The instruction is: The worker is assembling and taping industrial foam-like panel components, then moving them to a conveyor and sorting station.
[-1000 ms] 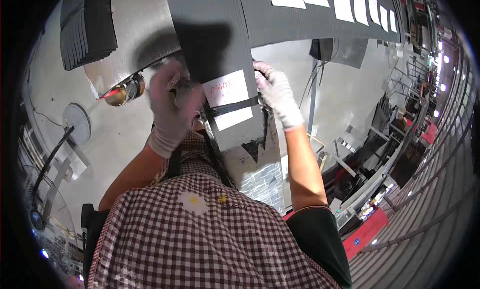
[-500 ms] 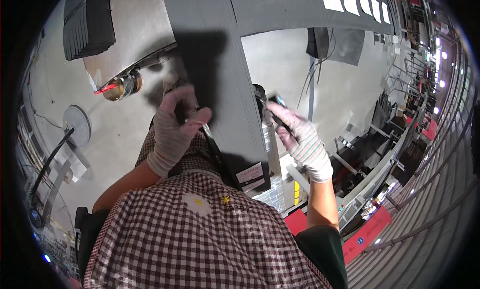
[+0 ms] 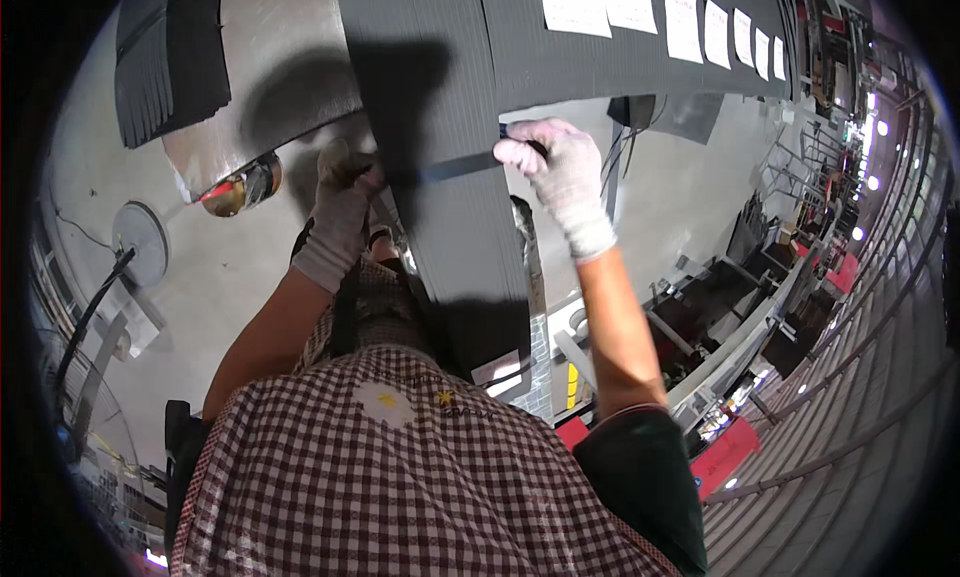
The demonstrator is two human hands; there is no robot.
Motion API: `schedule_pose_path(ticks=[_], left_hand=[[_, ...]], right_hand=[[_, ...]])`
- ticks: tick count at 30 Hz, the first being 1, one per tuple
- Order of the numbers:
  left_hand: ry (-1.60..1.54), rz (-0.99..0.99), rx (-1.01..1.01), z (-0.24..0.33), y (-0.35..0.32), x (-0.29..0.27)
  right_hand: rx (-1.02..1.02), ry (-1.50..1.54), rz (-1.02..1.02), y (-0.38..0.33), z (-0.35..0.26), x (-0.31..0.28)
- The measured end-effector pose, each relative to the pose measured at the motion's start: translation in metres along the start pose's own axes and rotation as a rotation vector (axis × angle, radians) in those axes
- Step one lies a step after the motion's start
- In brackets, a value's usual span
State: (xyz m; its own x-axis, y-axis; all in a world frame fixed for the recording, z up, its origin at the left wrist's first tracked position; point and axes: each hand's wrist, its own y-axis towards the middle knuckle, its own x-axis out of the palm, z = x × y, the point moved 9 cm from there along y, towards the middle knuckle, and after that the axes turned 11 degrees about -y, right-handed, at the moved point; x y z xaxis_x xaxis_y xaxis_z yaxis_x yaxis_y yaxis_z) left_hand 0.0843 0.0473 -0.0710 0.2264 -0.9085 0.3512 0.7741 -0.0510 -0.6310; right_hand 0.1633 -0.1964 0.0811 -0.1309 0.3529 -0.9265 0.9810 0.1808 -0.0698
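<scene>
Head view looks down on a long stack of dark grey sheets that runs from the top of the picture down to the person's checked apron. Everything else is placed from that stack.

Across the stack, about midway along it, a narrow dark strap is stretched taut. The right hand, gloved, sits at the stack's right edge with fingers closed together on the strap's end. The left hand, also gloved, is at the stack's left edge, curled shut; it seems to be gripping the strap's other end, though shadow hides the contact.

Left of the stack lies a roll of tape on the pale table, and further left a second pile of dark sheets. Beyond the stack's far end, a row of white paper labels lies on more dark material. Another white label sits on the stack's near end, just above the apron.

To do this step well, I judge that both hands should pull evenly so the strap stays square across the stack and does not slide along it. The sheets look thin and ribbed, so tension should be firm but not enough to crush the edges.
</scene>
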Motion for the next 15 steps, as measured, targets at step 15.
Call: schedule_pose_path(ticks=[15], left_hand=[[0.801, -0.205, 0.083, -0.172, 0.140, -0.002]], right_hand=[[0.214, -0.119, 0.283, -0.035, -0.104, 0.043]])
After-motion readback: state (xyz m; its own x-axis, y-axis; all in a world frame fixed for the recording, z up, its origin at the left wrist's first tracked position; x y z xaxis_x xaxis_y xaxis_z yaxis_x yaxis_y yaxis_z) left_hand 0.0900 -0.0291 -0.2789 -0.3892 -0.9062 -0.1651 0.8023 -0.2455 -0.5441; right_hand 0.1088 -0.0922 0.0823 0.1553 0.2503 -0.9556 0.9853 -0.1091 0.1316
